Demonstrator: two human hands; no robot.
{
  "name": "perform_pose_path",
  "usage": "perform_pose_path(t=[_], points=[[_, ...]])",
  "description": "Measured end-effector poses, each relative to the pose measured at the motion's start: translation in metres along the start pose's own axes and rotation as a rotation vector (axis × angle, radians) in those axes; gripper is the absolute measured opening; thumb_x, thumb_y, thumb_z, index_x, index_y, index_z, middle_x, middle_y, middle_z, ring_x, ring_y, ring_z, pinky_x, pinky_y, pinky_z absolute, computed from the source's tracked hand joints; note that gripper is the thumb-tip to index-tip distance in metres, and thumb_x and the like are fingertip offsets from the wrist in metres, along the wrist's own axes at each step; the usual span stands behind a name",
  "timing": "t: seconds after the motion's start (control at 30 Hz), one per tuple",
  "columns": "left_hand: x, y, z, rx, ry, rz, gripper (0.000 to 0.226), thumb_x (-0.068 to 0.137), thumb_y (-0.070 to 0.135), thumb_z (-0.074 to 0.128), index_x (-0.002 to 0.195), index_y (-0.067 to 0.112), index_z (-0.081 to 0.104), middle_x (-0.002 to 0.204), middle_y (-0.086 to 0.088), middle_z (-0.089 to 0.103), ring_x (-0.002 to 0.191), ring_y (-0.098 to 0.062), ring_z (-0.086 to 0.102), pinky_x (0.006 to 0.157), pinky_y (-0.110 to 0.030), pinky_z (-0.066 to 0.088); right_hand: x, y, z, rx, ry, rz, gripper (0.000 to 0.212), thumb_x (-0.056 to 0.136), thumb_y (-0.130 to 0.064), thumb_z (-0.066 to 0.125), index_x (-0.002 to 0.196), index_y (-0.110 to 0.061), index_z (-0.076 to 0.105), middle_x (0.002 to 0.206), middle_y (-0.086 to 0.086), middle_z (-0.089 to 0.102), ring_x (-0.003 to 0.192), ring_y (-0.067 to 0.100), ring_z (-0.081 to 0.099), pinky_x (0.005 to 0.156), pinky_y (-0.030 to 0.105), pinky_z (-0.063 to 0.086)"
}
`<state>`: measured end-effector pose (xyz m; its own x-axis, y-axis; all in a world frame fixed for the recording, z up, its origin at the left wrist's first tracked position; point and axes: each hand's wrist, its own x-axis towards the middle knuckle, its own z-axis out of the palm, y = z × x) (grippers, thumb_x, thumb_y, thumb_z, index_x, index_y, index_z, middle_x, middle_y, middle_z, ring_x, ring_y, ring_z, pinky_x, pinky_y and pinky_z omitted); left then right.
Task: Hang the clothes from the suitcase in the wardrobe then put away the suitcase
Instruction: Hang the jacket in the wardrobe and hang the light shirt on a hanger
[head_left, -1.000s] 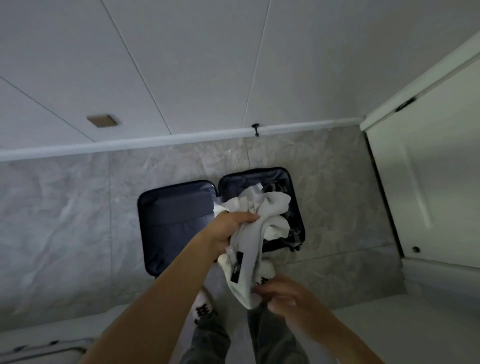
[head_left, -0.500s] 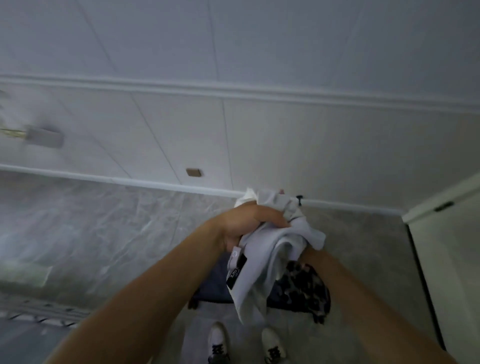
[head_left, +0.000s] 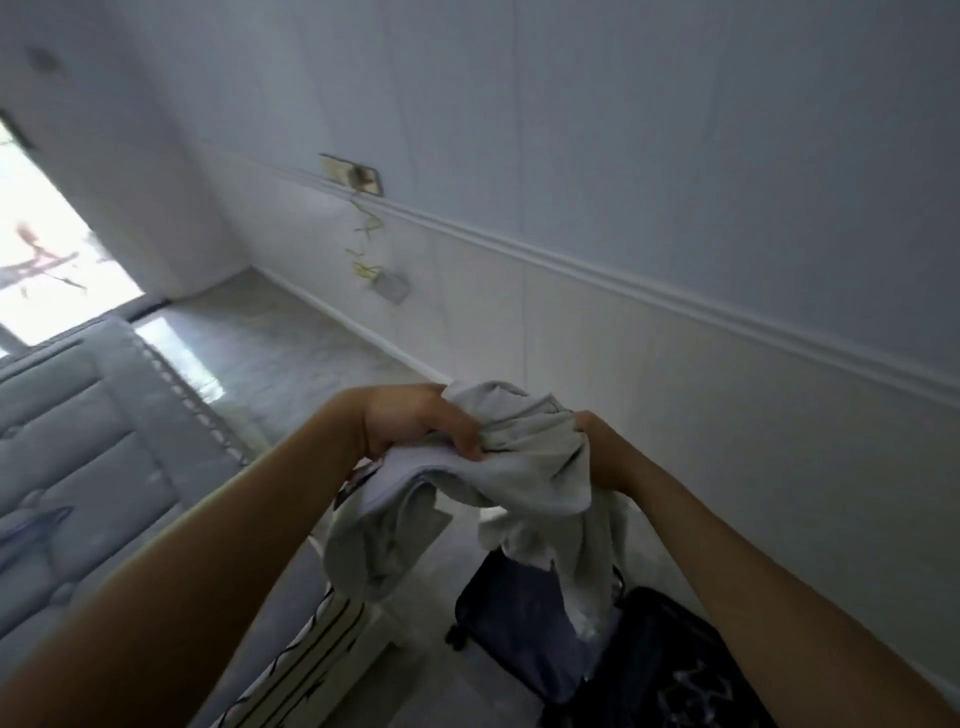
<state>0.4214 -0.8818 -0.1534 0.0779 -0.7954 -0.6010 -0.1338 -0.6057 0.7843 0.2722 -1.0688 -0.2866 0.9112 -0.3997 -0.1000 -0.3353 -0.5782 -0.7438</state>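
Observation:
A crumpled white garment hangs bunched between both my hands at chest height. My left hand grips its upper left part with fingers curled over the cloth. My right hand grips the right side, its fingers buried in the folds. Below, the dark suitcase lies open on the floor, with a dark patterned piece of clothing in its right half. The wardrobe is out of view.
A bed with a quilted grey mattress fills the left side. A white panelled wall runs along the right, with a loose socket and wires hanging from it. Grey marble floor leads to a bright doorway at far left.
My view has swung up and left, from the suitcase to the wall and bed. Both hands have lifted the white garment higher, and my right hand now grips its right side.

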Motion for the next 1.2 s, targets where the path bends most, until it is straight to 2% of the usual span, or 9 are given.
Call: perform_pose_path(t=[0.1, 0.27, 0.47, 0.57, 0.7, 0.8, 0.9, 1.03, 1.2], points=[[-0.050, -0.035, -0.021, 0.154, 0.235, -0.027, 0.041, 0.071, 0.021, 0.078, 0.111, 0.014, 0.073, 0.109, -0.011, 0.077, 0.100, -0.033, 0.072, 0.085, -0.035, 0.059, 0.013, -0.025, 0.016, -0.034, 0.042, -0.001, 0.033, 0.092, -0.008, 0.067, 0.066, -0.025, 0.057, 0.069, -0.009, 0.059, 0.067, 0.007, 0.050, 0.071, 0.030, 0.045], [-0.125, -0.105, -0.050, 0.235, 0.549, -0.060, 0.020, 0.085, 0.029, 0.081, 0.102, 0.023, 0.073, 0.097, 0.000, 0.077, 0.091, -0.018, 0.073, 0.080, -0.026, 0.060, 0.032, -0.089, 0.055, 0.012, 0.065, -0.155, 0.021, 0.079, -0.020, 0.069, 0.072, 0.000, 0.064, 0.071, 0.011, 0.070, 0.061, 0.008, 0.055, 0.061, 0.036, 0.050], [-0.223, -0.200, -0.068, 0.168, 0.873, 0.022, 0.027, 0.083, 0.047, 0.080, 0.105, 0.032, 0.074, 0.095, 0.006, 0.077, 0.088, -0.011, 0.072, 0.077, -0.025, 0.056, 0.057, -0.193, 0.126, 0.074, 0.050, -0.303, 0.034, 0.078, -0.030, 0.062, 0.091, 0.000, 0.071, 0.089, 0.015, 0.075, 0.095, 0.031, 0.072, 0.076, 0.053, 0.056], [-0.267, -0.261, -0.078, 0.216, 1.116, 0.036, 0.032, 0.085, 0.048, 0.078, 0.106, 0.026, 0.069, 0.098, -0.001, 0.072, 0.090, -0.020, 0.067, 0.079, -0.037, 0.054, 0.059, -0.262, 0.174, 0.095, 0.003, -0.312, 0.024, 0.085, -0.019, 0.065, 0.097, -0.001, 0.073, 0.093, 0.011, 0.076, 0.093, 0.028, 0.072, 0.081, 0.048, 0.058], [-0.308, -0.348, -0.083, 0.178, 1.534, 0.001, 0.042, 0.086, 0.040, 0.079, 0.120, 0.023, 0.061, 0.113, 0.006, 0.060, 0.102, -0.011, 0.057, 0.087, -0.032, 0.051, 0.066, -0.333, 0.242, 0.122, -0.013, -0.376, 0.011, 0.090, 0.001, 0.063, 0.090, -0.005, 0.072, 0.079, -0.003, 0.069, 0.073, 0.010, 0.061, 0.067, 0.017, 0.050], [-0.335, -0.397, -0.068, 0.077, 1.815, -0.003, 0.011, 0.092, 0.029, 0.073, 0.092, 0.023, 0.064, 0.087, 0.005, 0.064, 0.075, -0.004, 0.059, 0.069, -0.027, 0.049, 0.067, -0.383, 0.298, 0.224, -0.046, -0.343, 0.015, 0.087, -0.008, 0.064, 0.081, 0.005, 0.066, 0.075, 0.015, 0.071, 0.071, 0.015, 0.058, 0.065, 0.042, 0.053], [-0.359, -0.425, -0.047, -0.202, 1.709, 0.013, 0.032, 0.101, 0.025, 0.061, 0.070, 0.018, 0.065, 0.061, -0.004, 0.066, 0.052, -0.005, 0.059, 0.054, -0.031, 0.048, 0.065, -0.422, 0.355, 0.325, -0.076, -0.336, 0.035, 0.077, -0.025, 0.060, 0.084, 0.009, 0.062, 0.081, 0.030, 0.067, 0.069, 0.014, 0.053, 0.058, 0.044, 0.047], [-0.384, -0.456, -0.036, -0.979, 1.281, 0.093, 0.055, 0.107, 0.046, 0.040, 0.108, -0.002, 0.067, 0.081, -0.017, 0.073, 0.058, -0.020, 0.061, 0.047, -0.028, 0.040, 0.050, -0.470, 0.428, 0.376, -0.118, -0.366, 0.016, 0.085, -0.022, 0.061, 0.089, -0.008, 0.068, 0.083, 0.012, 0.072, 0.080, 0.023, 0.067, 0.072, 0.047, 0.055], [-0.418, -0.482, -0.049, -1.493, 1.251, 0.402, 0.048, 0.103, 0.047, 0.047, 0.113, 0.006, 0.069, 0.092, -0.014, 0.072, 0.073, -0.023, 0.068, 0.056, -0.031, 0.052, 0.031, -0.515, 0.498, 0.349, -0.219, -0.479, 0.004, 0.088, -0.023, 0.061, 0.085, -0.021, 0.063, 0.080, -0.002, 0.069, 0.077, 0.022, 0.066, 0.073, 0.048, 0.055]])
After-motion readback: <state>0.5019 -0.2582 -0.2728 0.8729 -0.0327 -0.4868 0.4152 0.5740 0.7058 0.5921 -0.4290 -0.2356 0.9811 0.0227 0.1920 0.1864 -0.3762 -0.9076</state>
